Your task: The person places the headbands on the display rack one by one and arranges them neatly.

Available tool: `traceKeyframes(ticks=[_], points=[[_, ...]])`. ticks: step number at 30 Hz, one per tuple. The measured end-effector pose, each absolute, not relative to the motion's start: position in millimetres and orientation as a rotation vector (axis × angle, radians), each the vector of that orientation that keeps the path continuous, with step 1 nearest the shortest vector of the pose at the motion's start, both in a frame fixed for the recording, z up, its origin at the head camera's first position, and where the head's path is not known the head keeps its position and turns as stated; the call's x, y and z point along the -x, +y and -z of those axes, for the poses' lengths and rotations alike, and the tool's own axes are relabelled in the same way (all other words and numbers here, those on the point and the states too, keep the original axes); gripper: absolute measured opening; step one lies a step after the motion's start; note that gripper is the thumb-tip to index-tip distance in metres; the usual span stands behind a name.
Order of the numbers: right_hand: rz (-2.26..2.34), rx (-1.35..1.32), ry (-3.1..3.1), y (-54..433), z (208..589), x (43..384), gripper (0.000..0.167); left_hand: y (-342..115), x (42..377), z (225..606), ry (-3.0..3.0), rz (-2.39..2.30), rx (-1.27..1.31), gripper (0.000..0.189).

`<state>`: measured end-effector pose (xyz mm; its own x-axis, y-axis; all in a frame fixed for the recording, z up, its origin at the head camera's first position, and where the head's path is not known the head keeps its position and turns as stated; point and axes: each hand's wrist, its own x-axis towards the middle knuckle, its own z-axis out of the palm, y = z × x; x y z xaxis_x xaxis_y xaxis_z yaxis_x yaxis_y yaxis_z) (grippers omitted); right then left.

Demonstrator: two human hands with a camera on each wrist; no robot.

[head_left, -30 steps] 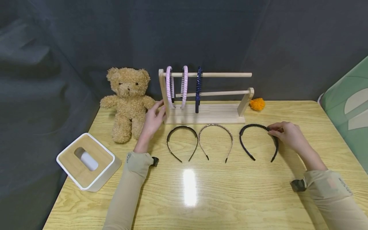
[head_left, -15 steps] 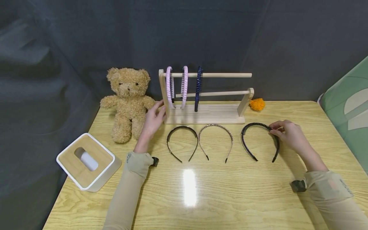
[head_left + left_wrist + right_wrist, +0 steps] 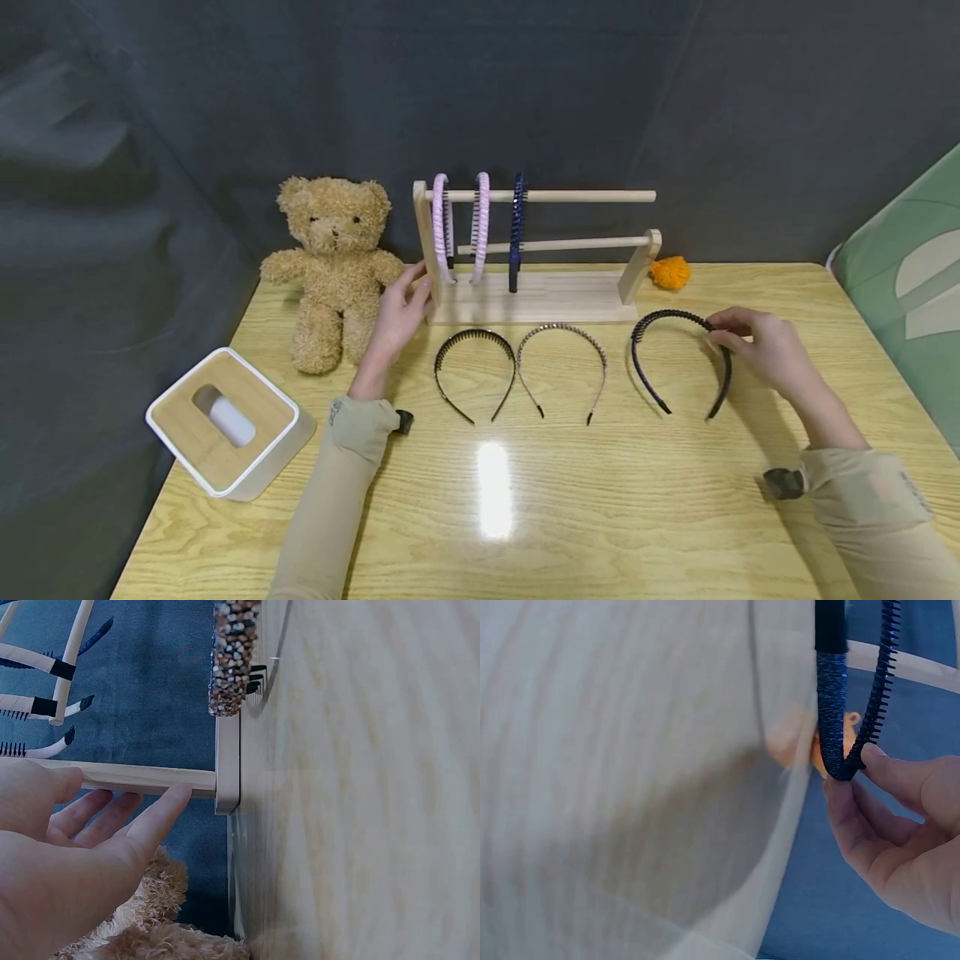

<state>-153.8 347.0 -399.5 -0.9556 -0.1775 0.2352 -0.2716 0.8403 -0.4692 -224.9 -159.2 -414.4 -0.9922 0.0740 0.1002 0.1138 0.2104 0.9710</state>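
Thumb and fingertips of my right hand (image 3: 768, 350) pinch the upper right side of a dark blue beaded headband (image 3: 648, 325). Its two ends point down toward the table; the right wrist view shows the comb teeth along its inside. With my left hand (image 3: 401, 308) I hold the left upright (image 3: 150, 778) of a wooden headband rack (image 3: 555, 296), digits around its edge low down. From the rack's top bar hang two pink headbands (image 3: 482, 225) and a navy one (image 3: 517, 221). A black toothed headband (image 3: 437, 367) and a pinkish beaded headband (image 3: 603, 358) lie before the rack.
A brown teddy bear (image 3: 337, 267) sits left of the rack, close to my left hand. The white tissue box with a wooden lid (image 3: 262, 408) stands at the table's left edge. An orange pompom (image 3: 670, 272) lies behind the rack's right end.
My right hand has brought the dark blue headband slightly right and up, nearer the rack's right end. My left hand has stayed at the upright.
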Motion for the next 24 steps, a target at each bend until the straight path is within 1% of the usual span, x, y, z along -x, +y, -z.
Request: traceKeyframes(ticks=[9,24], points=[[-0.819,-0.317,-2.834,352.0,379.1,151.7,0.012,-159.7,224.2,414.3,-2.416,1.951,0.188,0.046],[-0.843,-0.269,-2.744,351.9,364.6,141.6,0.016,-159.6,224.8,414.3,-2.413,1.946,0.21,0.046]])
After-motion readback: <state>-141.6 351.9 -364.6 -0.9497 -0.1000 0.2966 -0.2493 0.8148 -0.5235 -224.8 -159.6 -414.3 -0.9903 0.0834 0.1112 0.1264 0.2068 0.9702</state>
